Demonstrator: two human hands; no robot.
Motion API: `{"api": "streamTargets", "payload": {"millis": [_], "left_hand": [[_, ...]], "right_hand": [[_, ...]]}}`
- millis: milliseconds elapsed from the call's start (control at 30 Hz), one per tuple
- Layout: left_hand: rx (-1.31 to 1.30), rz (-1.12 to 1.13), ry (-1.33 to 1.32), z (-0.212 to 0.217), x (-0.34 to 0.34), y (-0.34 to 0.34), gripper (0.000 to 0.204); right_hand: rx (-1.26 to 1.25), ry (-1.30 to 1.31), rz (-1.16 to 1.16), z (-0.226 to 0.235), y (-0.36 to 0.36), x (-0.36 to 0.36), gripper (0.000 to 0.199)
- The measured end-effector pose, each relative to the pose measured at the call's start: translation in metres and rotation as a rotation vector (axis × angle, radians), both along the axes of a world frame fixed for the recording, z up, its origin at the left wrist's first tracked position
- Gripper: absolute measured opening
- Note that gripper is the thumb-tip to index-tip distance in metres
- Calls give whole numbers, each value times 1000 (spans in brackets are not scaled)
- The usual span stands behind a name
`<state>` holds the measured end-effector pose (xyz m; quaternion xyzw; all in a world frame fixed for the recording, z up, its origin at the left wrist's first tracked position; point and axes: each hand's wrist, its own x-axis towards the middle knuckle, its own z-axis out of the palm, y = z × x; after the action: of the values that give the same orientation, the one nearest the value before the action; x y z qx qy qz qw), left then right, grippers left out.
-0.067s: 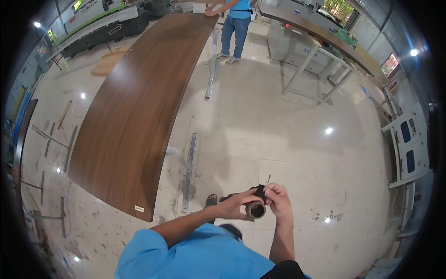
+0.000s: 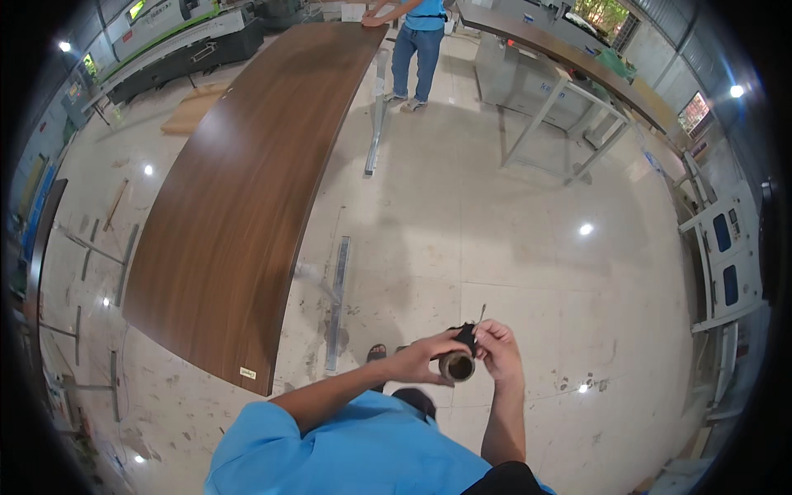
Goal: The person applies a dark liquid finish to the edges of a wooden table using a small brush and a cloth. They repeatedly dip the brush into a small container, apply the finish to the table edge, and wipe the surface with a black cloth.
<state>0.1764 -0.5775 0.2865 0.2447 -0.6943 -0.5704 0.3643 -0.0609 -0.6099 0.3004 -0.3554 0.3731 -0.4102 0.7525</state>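
In front of my body, my left hand (image 2: pixel 421 360) is wrapped around a small round container (image 2: pixel 456 368), its mouth tilted toward me and its inside brownish. Something black (image 2: pixel 465 335) shows just behind the container, between my hands; I cannot make out its kind. My right hand (image 2: pixel 500 350) is closed in a pinch beside it, holding a thin stick-like tool (image 2: pixel 483 313) whose narrow end points up and away. To the left of my hands lies a long dark-brown wood-grain panel (image 2: pixel 239 190) with a small pale label (image 2: pixel 247 373) at its near corner.
A co-worker (image 2: pixel 417 58) stands by the panel's far end, hands on its edge. Metal legs (image 2: pixel 337 305) stand along the panel's right side. Another brown panel (image 2: pixel 569 62) rests on a white frame (image 2: pixel 536 120) at the far right. Machines (image 2: pixel 190 49) stand at the far left.
The container and both my hands have shifted very slightly up and to the right, and the thin tool with them. The panel and the co-worker look nearly the same.
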Motion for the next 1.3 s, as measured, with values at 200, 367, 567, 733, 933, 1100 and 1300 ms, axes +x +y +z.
{"api": "streamTargets", "payload": {"millis": [200, 367, 567, 733, 933, 1100, 1300], "left_hand": [[-12, -22, -42, 25, -7, -134, 74], [152, 11, -57, 24, -30, -224, 71], [341, 294, -7, 30, -60, -329, 70], [283, 651, 55, 39, -58, -403, 71], [145, 1036, 0, 38, -20, -511, 63], [101, 1240, 62, 32, 43, -603, 68], [32, 1398, -54, 29, 113, -689, 67]], "right_hand": [[88, -76, -147, 15, -114, -18, 10], [148, -198, -77, -8, -219, -43, 10], [205, -163, 18, -22, -380, -75, 12], [-45, 272, 77, 6, -521, -77, 14], [-425, 387, 229, 63, -666, -3, 11], [-825, 560, 292, 110, -740, 85, 7], [-1381, 768, 436, 148, -812, 176, 7]]}}
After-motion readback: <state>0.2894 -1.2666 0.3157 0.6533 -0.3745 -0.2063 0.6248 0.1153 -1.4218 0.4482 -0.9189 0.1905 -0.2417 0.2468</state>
